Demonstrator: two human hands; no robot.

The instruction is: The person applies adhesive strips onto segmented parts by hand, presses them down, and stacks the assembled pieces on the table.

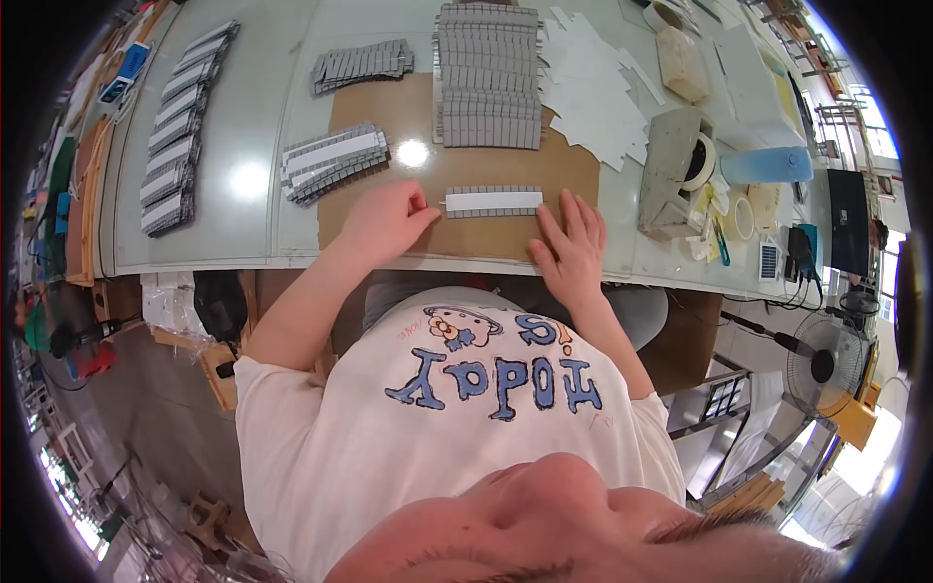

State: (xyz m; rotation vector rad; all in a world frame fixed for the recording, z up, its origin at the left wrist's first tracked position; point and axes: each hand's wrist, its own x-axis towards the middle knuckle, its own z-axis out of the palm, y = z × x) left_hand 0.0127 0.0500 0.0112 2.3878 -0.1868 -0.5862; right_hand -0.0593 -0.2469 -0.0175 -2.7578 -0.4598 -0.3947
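A grey segmented strip with a white band along its middle [494, 201] lies flat on the brown board [466, 238], in front of my body. My left hand [389, 222] is just off the strip's left end, fingers curled in and thumb pressed toward the index finger. Whatever those fingers may hold is too small to make out. At the strip's right end, my right hand [571, 238] rests with its fingers stretched out and slightly apart, the fingertips close to or touching the end. A pile of similar white-banded strips [335, 158] lies beyond my left hand.
Grey strips form a large stack [488, 78] at the back and a smaller pile [362, 66] beside it. A long row of strips [185, 131] runs along the left. White paper sheets [595, 92], a tape dispenser [671, 175] and a blue bottle [768, 165] stand right.
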